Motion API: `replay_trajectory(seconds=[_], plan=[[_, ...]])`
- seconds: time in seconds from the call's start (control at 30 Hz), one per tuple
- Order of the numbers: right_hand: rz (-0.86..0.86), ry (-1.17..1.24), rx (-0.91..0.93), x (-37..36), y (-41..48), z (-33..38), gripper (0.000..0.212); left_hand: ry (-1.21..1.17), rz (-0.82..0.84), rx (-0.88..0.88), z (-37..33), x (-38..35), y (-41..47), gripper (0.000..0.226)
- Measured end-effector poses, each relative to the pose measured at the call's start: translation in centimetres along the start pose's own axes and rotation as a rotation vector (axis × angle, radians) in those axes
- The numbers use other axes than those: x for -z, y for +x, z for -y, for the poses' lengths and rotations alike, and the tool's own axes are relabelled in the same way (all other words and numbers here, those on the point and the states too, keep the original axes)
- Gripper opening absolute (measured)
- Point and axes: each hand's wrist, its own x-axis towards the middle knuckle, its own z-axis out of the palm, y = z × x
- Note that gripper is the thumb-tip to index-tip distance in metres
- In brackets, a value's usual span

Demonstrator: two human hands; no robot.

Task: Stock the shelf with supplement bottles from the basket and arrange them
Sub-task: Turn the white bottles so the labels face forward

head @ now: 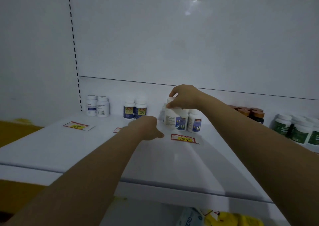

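My right hand [183,97] grips the top of a white supplement bottle [170,117] that stands on the white shelf [103,149], left of two like bottles [194,122] with blue labels. My left hand [146,128] hovers low over the shelf between that group and two blue-and-yellow labelled bottles [134,110]; its fingers are curled and hold nothing. Two white bottles [97,105] stand at the far left of the row. The basket is not in view.
Brown-capped dark bottles [250,114] and green-labelled white bottles [296,130] stand at the right. Red-and-yellow price tags [183,138] [76,126] lie on the shelf in front of the bottles. Yellow and blue packages [215,217] show below the shelf edge.
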Motion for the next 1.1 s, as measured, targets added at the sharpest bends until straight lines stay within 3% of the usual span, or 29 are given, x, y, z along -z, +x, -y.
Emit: replay_trajectory(seconds=[0.33,0.8,1.1], plan=[[0.042,0.091,0.205,-2.7,3.2,12.3,0.043,0.015,-0.159,0.222,10.7,4.3,-5.6,0.046],[0.209,0.244,0.584,-11.9,4.1,41.3,0.041,0.065,-0.253,0.694,35.0,11.5,-22.2,0.051],[0.327,0.230,0.758,-21.5,9.0,55.9,0.037,0.014,-0.251,0.885,50.7,10.8,-25.0,0.049]])
